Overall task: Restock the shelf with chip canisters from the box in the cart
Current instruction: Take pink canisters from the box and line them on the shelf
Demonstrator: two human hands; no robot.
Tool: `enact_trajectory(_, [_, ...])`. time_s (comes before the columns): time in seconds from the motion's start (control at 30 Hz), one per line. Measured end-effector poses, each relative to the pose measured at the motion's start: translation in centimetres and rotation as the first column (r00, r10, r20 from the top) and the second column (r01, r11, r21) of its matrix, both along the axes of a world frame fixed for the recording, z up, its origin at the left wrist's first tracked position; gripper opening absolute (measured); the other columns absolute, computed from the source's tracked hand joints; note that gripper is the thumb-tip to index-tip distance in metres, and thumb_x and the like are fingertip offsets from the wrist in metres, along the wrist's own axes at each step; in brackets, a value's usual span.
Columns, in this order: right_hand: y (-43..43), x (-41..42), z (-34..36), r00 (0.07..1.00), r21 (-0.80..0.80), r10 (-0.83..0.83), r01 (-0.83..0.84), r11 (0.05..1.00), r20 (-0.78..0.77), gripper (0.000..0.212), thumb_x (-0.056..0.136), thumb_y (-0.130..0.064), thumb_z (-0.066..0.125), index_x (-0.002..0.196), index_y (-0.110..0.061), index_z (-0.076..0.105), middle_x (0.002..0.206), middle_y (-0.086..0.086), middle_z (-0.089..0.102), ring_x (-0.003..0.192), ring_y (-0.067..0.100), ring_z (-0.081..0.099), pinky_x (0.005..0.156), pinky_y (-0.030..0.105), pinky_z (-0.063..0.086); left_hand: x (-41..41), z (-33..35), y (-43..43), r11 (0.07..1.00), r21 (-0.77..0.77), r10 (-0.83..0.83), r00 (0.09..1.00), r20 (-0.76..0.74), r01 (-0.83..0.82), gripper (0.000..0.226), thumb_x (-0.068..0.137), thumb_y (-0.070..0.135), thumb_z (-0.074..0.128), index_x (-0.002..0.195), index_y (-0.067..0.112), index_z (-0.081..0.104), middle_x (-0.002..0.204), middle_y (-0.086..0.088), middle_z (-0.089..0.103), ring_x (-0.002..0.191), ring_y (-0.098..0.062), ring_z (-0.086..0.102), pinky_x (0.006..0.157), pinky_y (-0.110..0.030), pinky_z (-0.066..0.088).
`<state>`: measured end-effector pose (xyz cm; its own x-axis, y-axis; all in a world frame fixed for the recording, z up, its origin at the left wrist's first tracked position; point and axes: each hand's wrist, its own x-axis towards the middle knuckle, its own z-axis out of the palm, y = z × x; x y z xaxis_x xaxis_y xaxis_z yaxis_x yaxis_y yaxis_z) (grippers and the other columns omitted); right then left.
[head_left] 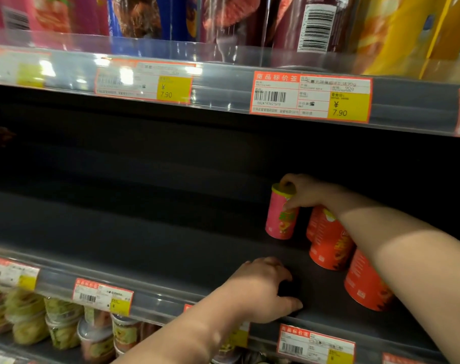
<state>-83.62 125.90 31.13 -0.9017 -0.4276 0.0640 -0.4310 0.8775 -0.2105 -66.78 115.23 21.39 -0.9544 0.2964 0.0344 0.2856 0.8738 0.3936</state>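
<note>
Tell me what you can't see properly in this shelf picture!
- Box and cart: outside the head view.
- Orange canisters: tops hidden by the right arm, whose right hand grips the pink canister.
- Left hand: whether its curled fingers hold anything is lost in shadow.
- Tall packs up top: cut off by the top edge.
- Left price tag: blurred by glare.

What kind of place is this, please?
Most likely a supermarket or grocery aisle. The shelf edges carry price tags with barcodes and ¥7.90, the right hand holds a pink chip canister beside orange canisters on the dark shelf, and snack cups fill the shelf below.
</note>
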Motion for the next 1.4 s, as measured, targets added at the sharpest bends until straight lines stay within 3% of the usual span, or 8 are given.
enact_trajectory(0.27, [1.7,0.2,0.1,0.993,0.018,-0.115,0.115,0.993,0.002,0.070,0.082,-0.021,0.072,0.142,-0.020,0.036,0.138,0.011,0.044,0.123,0.029,0.047,0.086,0.032,0.042,-0.1,-0.1,0.1,1.000,-0.022,0.013,1.000,-0.014,-0.014,0.055,0.089,0.047,0.056,0.138,0.023,0.047,0.147,0.001,0.037,0.135,-0.018,0.034,0.111,-0.030,0.029])
enact_trajectory(0.57, [1.5,2.0,0.2,0.997,0.085,-0.064,0.068,0.994,-0.043,0.067,0.085,-0.023,0.068,0.143,-0.015,0.036,0.139,0.012,0.044,0.122,0.027,0.049,0.086,0.029,0.042,-0.1,0.0,0.4,0.998,-0.051,0.032,0.999,-0.019,-0.033,0.055,0.089,0.047,0.056,0.138,0.024,0.047,0.147,0.003,0.037,0.134,-0.018,0.035,0.110,-0.031,0.030])
enact_trajectory(0.67, [1.1,3.6,0.1,0.996,0.122,-0.018,0.029,0.992,-0.093,0.066,0.086,-0.025,0.066,0.144,-0.017,0.036,0.143,0.010,0.040,0.127,0.028,0.045,0.097,0.031,0.043,-0.1,0.1,0.4,0.998,-0.052,0.033,0.999,-0.021,-0.034,0.054,0.089,0.047,0.056,0.137,0.024,0.048,0.144,0.002,0.040,0.130,-0.019,0.039,0.107,-0.031,0.034])
enact_trajectory(0.8, [0.5,7.3,-0.5,0.989,0.202,0.048,-0.019,0.979,-0.141,0.067,0.087,-0.034,0.064,0.146,-0.023,0.034,0.151,0.006,0.032,0.137,0.027,0.034,0.111,0.035,0.033,0.7,0.3,0.1,0.987,-0.139,0.068,0.990,-0.120,-0.085,0.051,0.089,0.048,0.054,0.134,0.023,0.050,0.134,-0.002,0.049,0.119,-0.022,0.050,0.095,-0.028,0.043])
enact_trajectory(1.03, [-1.9,16.2,-2.4,0.963,0.245,0.205,-0.159,0.956,-0.174,0.056,0.089,-0.047,0.055,0.140,-0.031,0.041,0.144,-0.001,0.042,0.129,0.024,0.043,0.105,0.039,0.038,4.7,0.5,-4.9,0.965,-0.143,0.172,0.939,-0.299,-0.222,0.039,0.089,0.047,0.051,0.120,0.027,0.058,0.118,0.002,0.059,0.107,-0.018,0.057,0.087,-0.030,0.049])
enact_trajectory(1.3, [-9.4,25.6,-5.7,0.897,0.159,0.417,-0.395,0.905,-0.148,0.044,0.092,-0.042,0.050,0.133,-0.027,0.049,0.132,-0.001,0.052,0.123,0.024,0.045,0.104,0.039,0.037,15.0,-2.2,-13.3,0.892,-0.098,0.391,0.862,-0.321,-0.441,0.042,0.092,0.044,0.049,0.128,0.022,0.052,0.132,0.002,0.048,0.125,-0.018,0.041,0.102,-0.031,0.037])
enact_trajectory(1.4, [-12.6,29.2,-7.9,0.869,0.189,0.482,-0.457,0.869,-0.114,0.040,0.091,-0.040,0.049,0.128,-0.024,0.054,0.127,0.003,0.055,0.119,0.028,0.048,0.099,0.040,0.040,20.3,-4.0,-16.1,0.836,-0.159,0.485,0.842,-0.236,-0.526,0.040,0.092,0.046,0.047,0.122,0.021,0.054,0.126,0.000,0.050,0.122,-0.021,0.043,0.097,-0.032,0.040])
